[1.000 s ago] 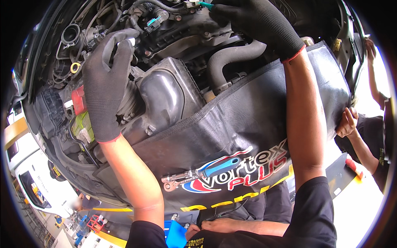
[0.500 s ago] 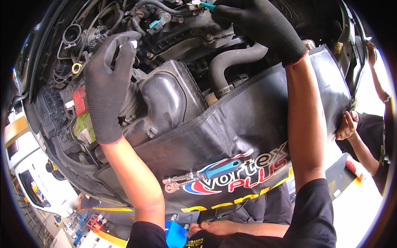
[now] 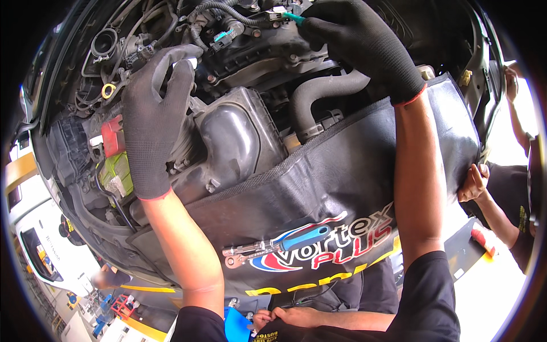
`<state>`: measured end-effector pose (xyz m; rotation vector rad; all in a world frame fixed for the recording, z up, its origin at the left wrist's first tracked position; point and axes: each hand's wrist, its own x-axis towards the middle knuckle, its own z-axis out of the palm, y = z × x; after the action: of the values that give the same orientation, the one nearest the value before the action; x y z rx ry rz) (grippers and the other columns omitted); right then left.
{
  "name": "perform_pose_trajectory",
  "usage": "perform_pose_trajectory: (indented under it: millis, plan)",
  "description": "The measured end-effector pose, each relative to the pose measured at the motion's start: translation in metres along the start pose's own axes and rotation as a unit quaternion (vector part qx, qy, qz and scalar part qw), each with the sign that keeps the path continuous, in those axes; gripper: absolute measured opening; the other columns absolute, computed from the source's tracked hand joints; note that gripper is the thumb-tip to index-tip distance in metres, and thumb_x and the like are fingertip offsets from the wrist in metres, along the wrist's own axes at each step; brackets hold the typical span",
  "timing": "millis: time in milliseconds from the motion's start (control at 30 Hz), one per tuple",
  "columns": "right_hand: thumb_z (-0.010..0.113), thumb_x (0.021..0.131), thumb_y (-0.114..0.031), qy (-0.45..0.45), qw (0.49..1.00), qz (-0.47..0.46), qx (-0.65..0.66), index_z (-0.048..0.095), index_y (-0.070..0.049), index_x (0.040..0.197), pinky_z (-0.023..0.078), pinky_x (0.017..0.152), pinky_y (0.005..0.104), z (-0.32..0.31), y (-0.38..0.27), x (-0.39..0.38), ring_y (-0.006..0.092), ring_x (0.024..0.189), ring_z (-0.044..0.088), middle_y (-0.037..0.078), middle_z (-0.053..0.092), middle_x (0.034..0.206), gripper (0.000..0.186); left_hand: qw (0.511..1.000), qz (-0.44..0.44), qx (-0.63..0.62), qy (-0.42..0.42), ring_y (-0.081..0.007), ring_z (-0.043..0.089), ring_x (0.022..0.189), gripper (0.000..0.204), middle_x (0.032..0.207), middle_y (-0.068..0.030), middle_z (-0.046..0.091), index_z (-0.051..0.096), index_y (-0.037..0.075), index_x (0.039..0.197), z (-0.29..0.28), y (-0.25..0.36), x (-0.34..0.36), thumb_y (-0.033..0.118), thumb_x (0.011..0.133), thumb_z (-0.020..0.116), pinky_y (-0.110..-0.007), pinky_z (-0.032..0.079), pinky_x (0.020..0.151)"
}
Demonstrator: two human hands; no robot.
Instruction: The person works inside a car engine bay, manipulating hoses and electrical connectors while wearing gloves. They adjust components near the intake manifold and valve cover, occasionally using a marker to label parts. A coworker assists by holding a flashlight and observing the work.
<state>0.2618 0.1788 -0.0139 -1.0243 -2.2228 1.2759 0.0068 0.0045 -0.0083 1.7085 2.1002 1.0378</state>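
In a black knit glove, my left hand (image 3: pixel 154 114) is over the left side of the engine bay. Its thumb and forefinger curve together around a small white piece (image 3: pixel 194 62), mostly hidden by the glove. My right hand (image 3: pixel 362 48), gloved the same way, grips a slender teal tool (image 3: pixel 294 19) at the top. The tool's far end touches or lies very near a grey connector (image 3: pixel 277 13) on the engine. Between the hands sit a teal-and-grey plug (image 3: pixel 223 37) and a ribbed black conduit (image 3: pixel 228 12).
A black fender cover (image 3: pixel 342 165) drapes over the front edge, with a blue-handled ratchet (image 3: pixel 285 242) on it. The black air box (image 3: pixel 233 134) and a bent hose (image 3: pixel 319 94) lie below my hands. Another person's hand (image 3: pixel 474 182) holds the cover's right edge; another person's hands (image 3: pixel 290 317) show below.
The view has shifted slightly, so the engine sits a little lower. Both hands keep nearly the same places and grips. The bystander's hand at the right edge stays on the cover.
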Motion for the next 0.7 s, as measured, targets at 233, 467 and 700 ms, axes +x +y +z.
perform_pose_trajectory:
  millis: [233, 467, 700]
  plan:
    - [0.071, 0.095, -0.024, 0.028, 0.996, -0.053, -0.072, 0.07, 0.005, 0.087, 0.049, 0.064, 0.0437, -0.011, 0.014, 0.003, 0.0181, 0.06, 0.056, 0.017, 0.059, 0.065, 0.03, 1.0, -0.02, -0.003, -0.002, -0.0123, 0.07, 0.087, 0.023, 0.104, -0.0079, 0.08, 0.077, 0.003, 0.121, 0.003, 0.005, 0.001, 0.014, 0.106, 0.064, -0.032, 0.055, 0.085]
    - [0.071, 0.095, -0.026, 0.034, 0.994, -0.063, -0.077, 0.073, 0.004, 0.09, 0.05, 0.066, 0.0476, -0.003, 0.016, 0.003, 0.0292, 0.061, 0.063, 0.024, 0.065, 0.072, 0.031, 1.0, -0.029, -0.006, -0.008, -0.0097, 0.068, 0.089, 0.023, 0.105, -0.0069, 0.08, 0.077, 0.002, 0.122, 0.003, 0.005, 0.0, 0.014, 0.107, 0.063, -0.029, 0.055, 0.085]
    - [0.073, 0.092, -0.023, 0.048, 0.991, -0.105, -0.068, 0.076, 0.003, 0.095, 0.053, 0.068, 0.0481, -0.004, 0.026, 0.006, 0.0369, 0.069, 0.07, 0.025, 0.069, 0.079, 0.027, 1.0, -0.016, -0.013, -0.008, -0.0097, 0.068, 0.089, 0.024, 0.106, -0.0066, 0.079, 0.076, 0.001, 0.123, 0.004, 0.006, 0.001, 0.013, 0.107, 0.063, -0.029, 0.054, 0.086]
